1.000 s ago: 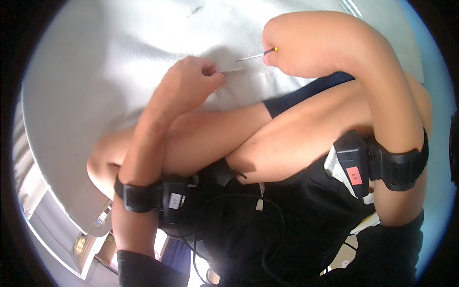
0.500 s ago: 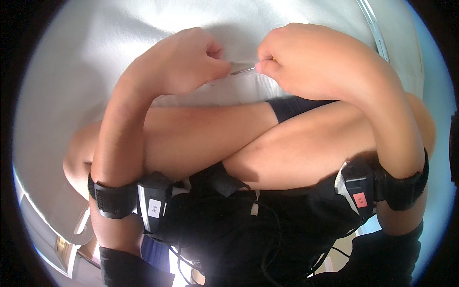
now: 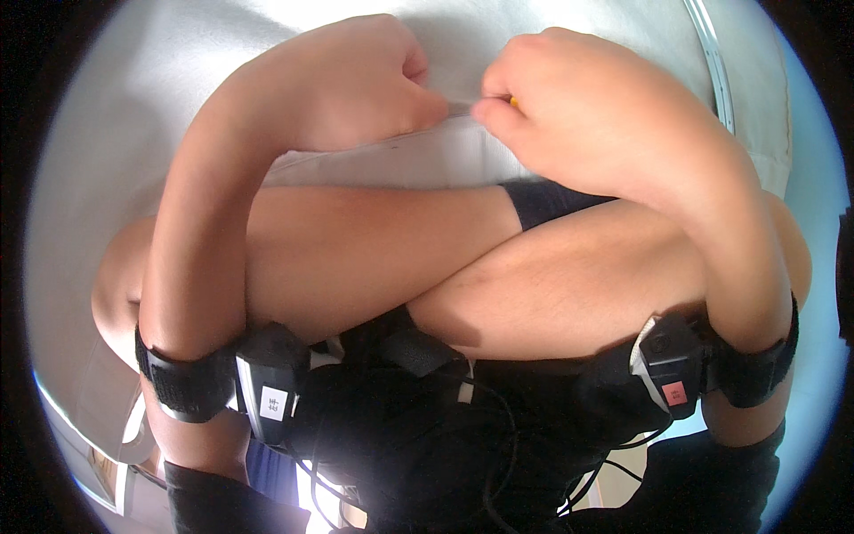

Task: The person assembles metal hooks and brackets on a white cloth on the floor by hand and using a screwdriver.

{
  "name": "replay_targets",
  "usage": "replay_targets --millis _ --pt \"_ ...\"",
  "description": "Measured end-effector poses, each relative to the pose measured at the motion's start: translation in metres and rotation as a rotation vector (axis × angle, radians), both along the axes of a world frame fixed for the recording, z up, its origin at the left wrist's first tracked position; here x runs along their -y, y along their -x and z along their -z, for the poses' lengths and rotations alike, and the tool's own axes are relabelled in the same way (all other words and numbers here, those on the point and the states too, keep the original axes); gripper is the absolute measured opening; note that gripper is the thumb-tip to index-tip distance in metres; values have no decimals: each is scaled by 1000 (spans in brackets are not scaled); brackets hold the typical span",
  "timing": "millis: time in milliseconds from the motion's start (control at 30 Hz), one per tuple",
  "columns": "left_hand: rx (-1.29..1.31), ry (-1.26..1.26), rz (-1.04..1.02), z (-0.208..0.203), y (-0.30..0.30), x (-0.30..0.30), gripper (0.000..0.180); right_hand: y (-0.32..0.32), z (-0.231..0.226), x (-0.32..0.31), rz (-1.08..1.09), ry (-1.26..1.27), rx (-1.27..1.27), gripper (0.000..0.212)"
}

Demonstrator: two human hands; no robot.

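Note:
My left hand (image 3: 365,84) is closed in a fist at the folded edge of a white cloth (image 3: 427,149), and appears to pinch it; its fingertips are hidden. Close by on the right, my right hand (image 3: 578,102) is closed with thumb against forefinger. Inside that grip a small yellow bit of a thin tool (image 3: 514,102) shows. Its slim tip points toward my left hand across the narrow gap, but is too faint to tell its kind. The two hands are apart.
I sit with crossed bare legs (image 3: 382,249) under my hands. White fabric (image 3: 107,222) spreads around me. A pale metal-like strip (image 3: 712,67) runs along the far right. Black straps with boxes (image 3: 267,387) sit on both forearms, and dark cables (image 3: 511,427) hang over my black clothing.
Both hands have moved a little farther from me. My left hand has come slightly right, narrowing the gap, so less of the thin metal tip shows.

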State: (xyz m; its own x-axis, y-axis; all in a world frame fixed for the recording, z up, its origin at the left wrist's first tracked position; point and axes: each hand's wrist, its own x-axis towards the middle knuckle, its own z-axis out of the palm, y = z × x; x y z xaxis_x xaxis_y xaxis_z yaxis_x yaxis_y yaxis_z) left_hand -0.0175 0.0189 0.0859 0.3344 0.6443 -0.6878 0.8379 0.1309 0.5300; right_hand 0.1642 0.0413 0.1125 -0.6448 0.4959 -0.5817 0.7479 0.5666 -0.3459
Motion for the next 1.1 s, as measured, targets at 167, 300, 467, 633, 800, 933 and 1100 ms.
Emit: replay_targets --millis 167,300,467,633,800,933,1100 --pt "-140 -3 35 -8 -6 10 33 -11 10 4 -56 -165 -149 31" --pt "-188 -128 -68 -4 -6 21 34 -9 -33 -3 -131 211 32 18" --pt "-246 -28 -72 -22 -9 14 37 -38 -8 65 683 282 -527 14" --pt "-100 20 -116 -8 -8 12 40 -54 -2 69 1156 768 -736 15" --pt "-63 -25 -130 0 0 16 51 -53 -14 59 1376 1147 -907 16" --pt "-17 -23 -134 4 -1 17 50 -53 -27 50 1457 1333 -969 17" --pt "-37 -96 -120 13 -1 22 49 -48 -48 42 1512 1477 -960 19"
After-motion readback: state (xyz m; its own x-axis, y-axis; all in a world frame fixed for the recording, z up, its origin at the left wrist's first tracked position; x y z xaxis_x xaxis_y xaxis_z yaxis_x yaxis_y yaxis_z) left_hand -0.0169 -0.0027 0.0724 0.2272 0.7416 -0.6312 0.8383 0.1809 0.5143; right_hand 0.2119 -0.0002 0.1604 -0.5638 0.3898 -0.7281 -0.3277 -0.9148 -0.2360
